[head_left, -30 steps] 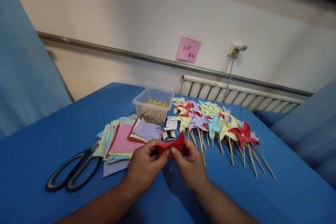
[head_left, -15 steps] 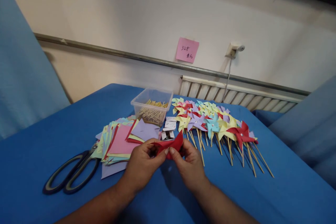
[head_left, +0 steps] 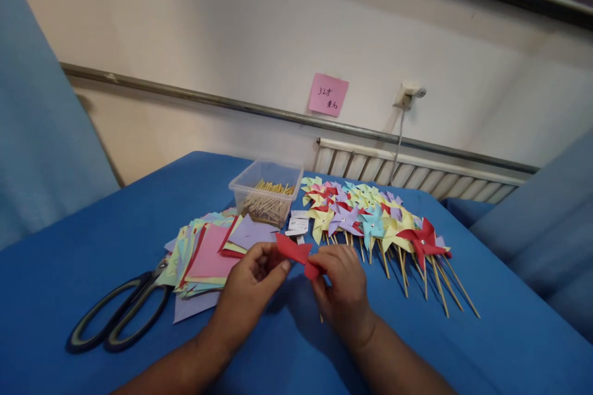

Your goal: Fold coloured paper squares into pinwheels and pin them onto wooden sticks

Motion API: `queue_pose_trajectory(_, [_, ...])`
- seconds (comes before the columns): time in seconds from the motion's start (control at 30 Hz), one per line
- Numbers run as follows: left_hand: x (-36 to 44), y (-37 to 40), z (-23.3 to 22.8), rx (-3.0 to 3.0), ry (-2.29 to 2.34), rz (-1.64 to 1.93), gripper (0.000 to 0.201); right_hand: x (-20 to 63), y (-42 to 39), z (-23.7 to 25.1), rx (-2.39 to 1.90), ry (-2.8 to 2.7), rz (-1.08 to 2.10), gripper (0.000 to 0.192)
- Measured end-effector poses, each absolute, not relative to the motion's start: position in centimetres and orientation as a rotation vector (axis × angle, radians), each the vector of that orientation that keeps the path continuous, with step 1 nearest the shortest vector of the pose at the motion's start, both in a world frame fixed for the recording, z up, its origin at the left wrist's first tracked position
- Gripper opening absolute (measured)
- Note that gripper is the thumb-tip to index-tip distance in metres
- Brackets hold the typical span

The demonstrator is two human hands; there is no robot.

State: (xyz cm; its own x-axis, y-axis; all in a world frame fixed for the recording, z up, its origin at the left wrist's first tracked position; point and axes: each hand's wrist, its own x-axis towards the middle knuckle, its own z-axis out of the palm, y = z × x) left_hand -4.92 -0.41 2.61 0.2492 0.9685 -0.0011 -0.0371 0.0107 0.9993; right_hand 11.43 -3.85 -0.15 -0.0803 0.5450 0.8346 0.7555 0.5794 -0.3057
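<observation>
A red paper pinwheel [head_left: 293, 249] is held up between my hands over the front middle of the table. My left hand [head_left: 252, 284] is closed, its thumb and fingers at the pinwheel's left edge. My right hand [head_left: 341, 290] is closed at the right side, fingers curled behind the red paper. Under my right hand pokes the pale tip of a stick [head_left: 321, 318]; the rest of it is hidden by the hand. Just beyond my hands stand small white boxes [head_left: 297, 223], and left of my left hand lies a pile of coloured paper squares [head_left: 214, 253].
Large dark-handled scissors [head_left: 120, 308] lie at the left, blades under the paper. A clear plastic box [head_left: 238, 190] of thin sticks stands behind. Several finished pinwheels [head_left: 370, 222] on sticks lie in rows at the right. The blue-covered table [head_left: 115, 222] ends near a wall radiator [head_left: 407, 176].
Both thumbs were pressed at the pinwheel's centre; now my right hand has turned over and sits at its right side. The pinwheel has tilted, and a stick tip shows below my right hand.
</observation>
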Motion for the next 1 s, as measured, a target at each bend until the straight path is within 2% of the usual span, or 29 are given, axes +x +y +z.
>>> queue_pose_trajectory(0.07, [-5.0, -0.8, 2.9, 1.213, 0.934, 0.925, 0.022, 11.7, -3.7, 0.0, -1.068, -1.807, -0.364, 0.021])
queue_pose_trajectory(0.2, [-4.7, -1.4, 3.2, 1.011, 0.898, 0.873, 0.022, 11.5, -3.6, 0.1, -1.054, -1.949, -0.438, 0.024])
queue_pose_trajectory(0.5, [-4.7, -1.0, 3.4, 0.835, 0.847, 0.872, 0.01, 11.0, -3.7, 0.0, -1.089, -2.024, -0.385, 0.027])
queue_pose_trajectory(0.77, [-5.0, -0.2, 2.9, 0.873, 0.906, 0.933, 0.015, 11.3, -3.9, 0.2, -1.037, -2.011, -0.195, 0.043])
queue_pose_trajectory(1.0, [-5.3, 0.5, 2.8, 0.874, 1.012, 0.954, 0.02, 13.1, -2.6, -0.5, -1.279, -1.517, -0.004, 0.022])
